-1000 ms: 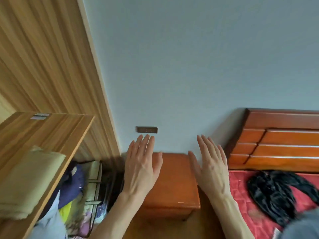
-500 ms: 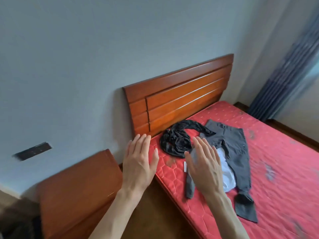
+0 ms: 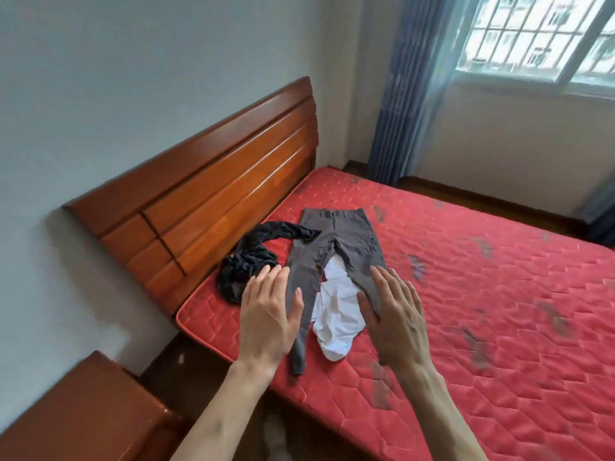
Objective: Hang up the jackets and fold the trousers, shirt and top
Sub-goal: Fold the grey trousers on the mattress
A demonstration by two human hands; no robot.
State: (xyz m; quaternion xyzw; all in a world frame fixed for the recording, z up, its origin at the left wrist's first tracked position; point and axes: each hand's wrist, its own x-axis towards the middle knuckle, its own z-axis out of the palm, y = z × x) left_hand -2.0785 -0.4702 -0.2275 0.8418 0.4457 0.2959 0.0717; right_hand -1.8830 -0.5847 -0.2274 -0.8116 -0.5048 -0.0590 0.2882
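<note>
Grey trousers (image 3: 342, 237) lie flat on the red mattress (image 3: 499, 294), waist toward the far side, legs pointing at me. A crumpled white garment (image 3: 336, 314) lies between and under the legs. A bunched black garment (image 3: 246, 264) lies to the left, by the headboard. My left hand (image 3: 266, 321) hovers with straight fingers in front of the black garment and the left trouser leg, holding nothing. My right hand (image 3: 394, 317) hovers the same way in front of the right trouser leg and covers its lower part.
A wooden headboard (image 3: 213, 181) runs along the left wall. A wooden bedside cabinet (image 3: 83, 414) stands at the lower left. Blue curtains (image 3: 409, 88) and a barred window (image 3: 539, 38) are at the far right, with dark floor between bed and wall.
My view has swung right from the wardrobe and cabinet to the bed. The trousers, white garment and black garment now lie fully in view. Both hands stay raised and open.
</note>
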